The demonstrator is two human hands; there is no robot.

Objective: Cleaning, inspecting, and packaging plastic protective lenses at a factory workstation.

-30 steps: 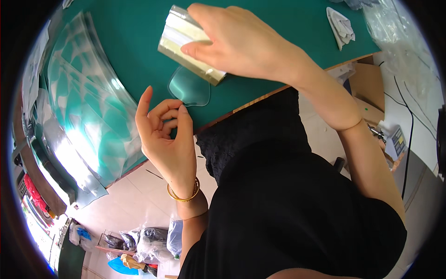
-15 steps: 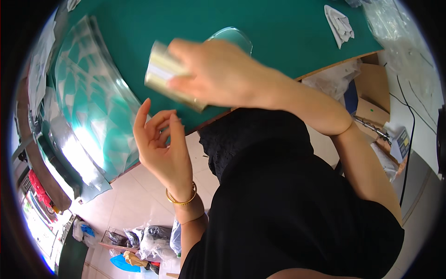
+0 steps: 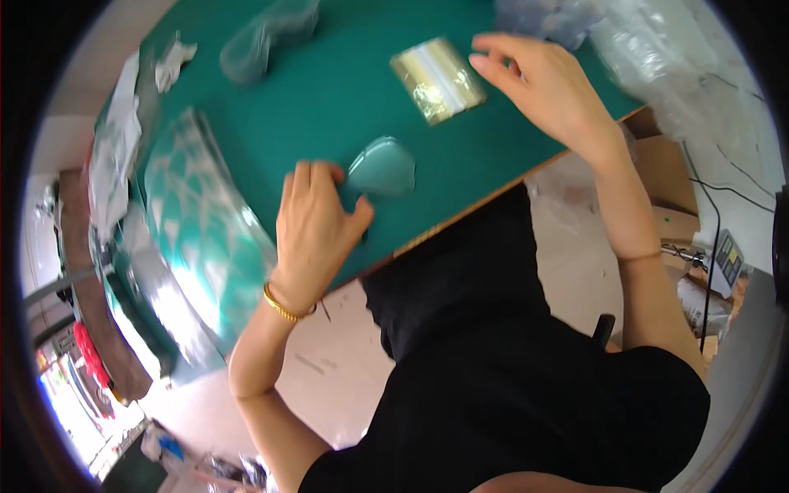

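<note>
Head: left hand (image 3: 315, 220) unclenched, right hand (image 3: 552, 92) likewise beside gold packet (image 3: 436, 80), any print blurred

Table (image 3: 345, 107) before me. On it: small plastic piece (image 3: 384, 167) right of my left hand (image 3: 316, 218); flat packet (image 3: 439, 80) behind the piece, rightward; my right hand (image 3: 546, 86) just right of the packet. Sheet stack (image 3: 201, 234) left of my left hand, scrap (image 3: 175, 63) behind the stack.

A crumpled white cloth (image 3: 175, 62) lies at upper left, brown cardboard (image 3: 662, 174) and a black cable (image 3: 717, 223) at right
</note>
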